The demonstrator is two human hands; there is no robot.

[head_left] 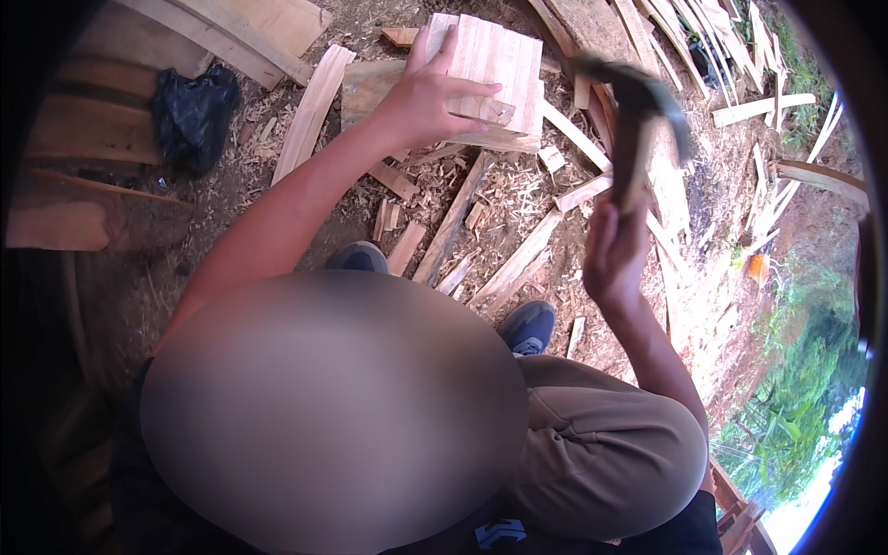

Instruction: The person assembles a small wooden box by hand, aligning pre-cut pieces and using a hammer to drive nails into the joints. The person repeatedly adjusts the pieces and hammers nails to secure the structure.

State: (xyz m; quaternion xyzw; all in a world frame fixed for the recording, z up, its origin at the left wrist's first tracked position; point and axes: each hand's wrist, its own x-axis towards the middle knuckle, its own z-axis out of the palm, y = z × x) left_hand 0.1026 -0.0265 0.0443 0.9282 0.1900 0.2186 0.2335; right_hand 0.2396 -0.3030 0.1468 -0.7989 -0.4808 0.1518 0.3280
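Note:
My left hand [421, 97] presses against the near left side of a pale wooden block [499, 55], which looks built of several layered pieces. Its fingers are spread around the block's edge, steadying it. Beneath the block lies a flat, weathered piece of wood [365, 97]. A small wooden piece shows by my lower fingers, but I cannot make out whether they hold it. Raised to the right of the block, my right hand [617, 245] grips a hammer [631, 157] by its handle. The dark hammer head is smeared by motion and is apart from the block.
Wood offcuts [458, 213] and shavings cover the dirt around my shoes [530, 326]. A curved plank [313, 116] and a black plastic bag [192, 120] lie at left. Long strips [763, 108] are scattered at right, near green plants [795, 388].

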